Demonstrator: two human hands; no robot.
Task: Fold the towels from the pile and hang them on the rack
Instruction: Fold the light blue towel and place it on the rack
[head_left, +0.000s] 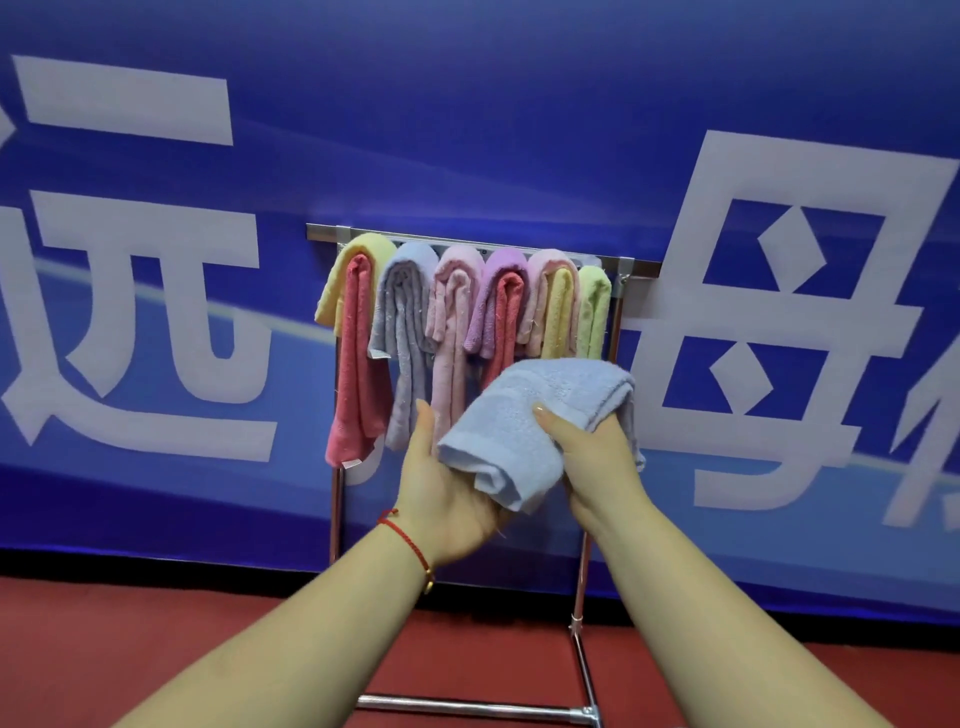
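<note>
- Blue towel (524, 426), folded, is held up in front of the rack (636, 267), below the hanging towels (457, 312); it is not touching the bar
- left hand (441, 488) is laid open under the towel's lower end, palm up, fingers straight; a red string bracelet (410, 540) is worn on that wrist
- right hand (592, 457) is gripping the towel, thumb on top, fingers hidden beneath
- rack is stood on a red floor (156, 649) before a blue banner (467, 130)
</note>
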